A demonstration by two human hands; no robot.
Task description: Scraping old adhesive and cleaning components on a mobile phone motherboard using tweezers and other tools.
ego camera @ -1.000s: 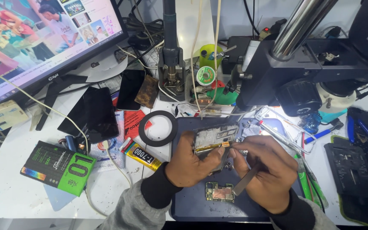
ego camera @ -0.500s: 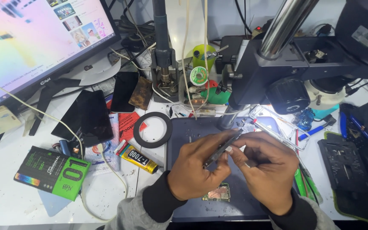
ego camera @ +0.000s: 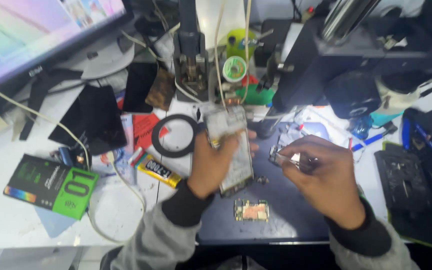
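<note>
We see much of this view softened by motion blur. The opened phone [ego camera: 231, 145] in the left hand [ego camera: 213, 167] is smeared, so we cannot make out its inner parts, and the hand covers its lower left side. The right hand [ego camera: 321, 177] pinches thin tweezers [ego camera: 288, 158]; what the tips hold is too small to tell. Both forearms run off the bottom edge. The monitor [ego camera: 36, 35] is cut by the top and left edges, its screen a washed-out blur. The microscope [ego camera: 356, 65] is cropped at the top, and its lower lens is lost in shadow. The dark tray [ego camera: 406, 180] at the surface's right edge is too dim to read.
</note>
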